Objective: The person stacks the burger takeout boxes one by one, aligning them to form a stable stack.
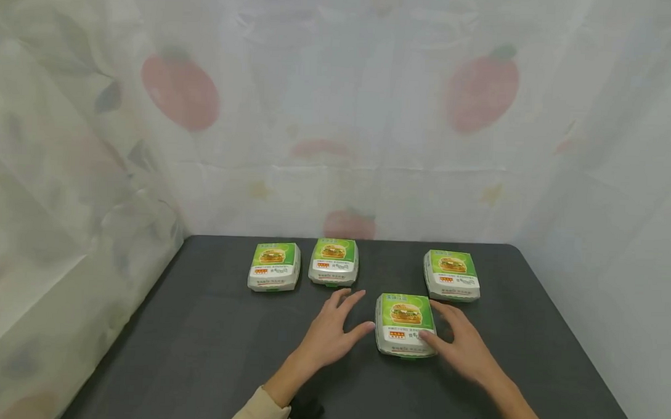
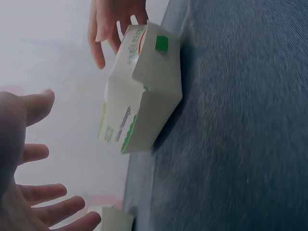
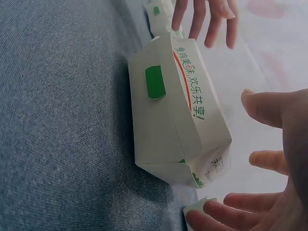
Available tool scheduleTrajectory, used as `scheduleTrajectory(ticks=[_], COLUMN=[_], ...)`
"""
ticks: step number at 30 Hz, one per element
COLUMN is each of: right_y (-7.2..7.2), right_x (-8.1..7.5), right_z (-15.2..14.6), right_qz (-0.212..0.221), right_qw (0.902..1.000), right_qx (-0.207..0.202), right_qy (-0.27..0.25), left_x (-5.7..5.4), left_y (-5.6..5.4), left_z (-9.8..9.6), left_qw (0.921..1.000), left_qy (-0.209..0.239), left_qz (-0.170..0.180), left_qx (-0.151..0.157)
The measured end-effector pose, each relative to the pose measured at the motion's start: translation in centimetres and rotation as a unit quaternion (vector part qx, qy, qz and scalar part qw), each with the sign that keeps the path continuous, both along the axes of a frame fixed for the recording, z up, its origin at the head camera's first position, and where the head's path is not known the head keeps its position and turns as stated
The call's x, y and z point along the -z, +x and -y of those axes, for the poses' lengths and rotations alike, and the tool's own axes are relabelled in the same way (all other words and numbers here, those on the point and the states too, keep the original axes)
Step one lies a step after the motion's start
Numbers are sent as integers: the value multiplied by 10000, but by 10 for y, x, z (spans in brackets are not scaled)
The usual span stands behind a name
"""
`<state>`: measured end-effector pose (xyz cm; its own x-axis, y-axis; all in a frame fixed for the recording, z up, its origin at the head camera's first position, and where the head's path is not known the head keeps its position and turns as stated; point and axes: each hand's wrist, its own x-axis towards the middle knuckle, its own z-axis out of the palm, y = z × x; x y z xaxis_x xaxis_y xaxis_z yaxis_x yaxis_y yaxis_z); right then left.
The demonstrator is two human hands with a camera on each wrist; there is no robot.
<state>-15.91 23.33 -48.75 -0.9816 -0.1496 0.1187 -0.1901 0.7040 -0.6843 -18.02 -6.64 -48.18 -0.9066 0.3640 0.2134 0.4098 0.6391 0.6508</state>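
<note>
A burger box (image 1: 404,341) with a green and white lid and a burger picture lies closed on the dark table, between the two hands. My left hand (image 1: 331,332) is to its left, fingers spread and thumb toward the box, with a gap between in the left wrist view. On the other side, my right hand (image 1: 466,350) has its fingers apart along the box's right side, and its thumb overlaps the lid in the head view. In the right wrist view the box's front (image 3: 159,120) shows a green tab, and the right fingers (image 3: 240,207) stand off from it.
Two similar burger boxes stand at the back left, one box (image 1: 275,268) beside another box (image 1: 333,262). A further box (image 1: 452,275) sits behind the right hand. A pale curtain (image 1: 336,191) with fruit prints hangs behind the table (image 1: 197,352) and along its sides.
</note>
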Motion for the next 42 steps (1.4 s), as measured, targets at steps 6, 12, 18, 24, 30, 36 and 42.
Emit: scheduleTrajectory(ticks=[6,12,18,24,30,36,42], right_y=[-5,-10,-11,-11,-12,-12,-9], right_x=[0,2,1,3,4,1,-2], right_z=[0,-2,-2,-2,1,9,23], right_qz=[343,862,1244,1265,1202,976,859], right_qw=[9984,9936,9872,9855,9857,9879,9887], right_qx=[-34,-62,-76,-101,-124,-222,-303], right_qy=[-454,-726,-990,-1123,-1170,-1186,-1190], left_x=[6,15,23,28,28,22,18], left_y=[-5,-8,-10,-10,-12,-12,-7], left_z=[-12,-24,-36,-41,-40,-31,-17], left_qw=[9983,9902,9792,9781,9759,9758,9767], left_qy=[452,898,1154,1097,1200,1217,1239], left_qz=[313,948,1557,1627,1711,1740,1687], left_qx=[214,503,603,697,635,530,482])
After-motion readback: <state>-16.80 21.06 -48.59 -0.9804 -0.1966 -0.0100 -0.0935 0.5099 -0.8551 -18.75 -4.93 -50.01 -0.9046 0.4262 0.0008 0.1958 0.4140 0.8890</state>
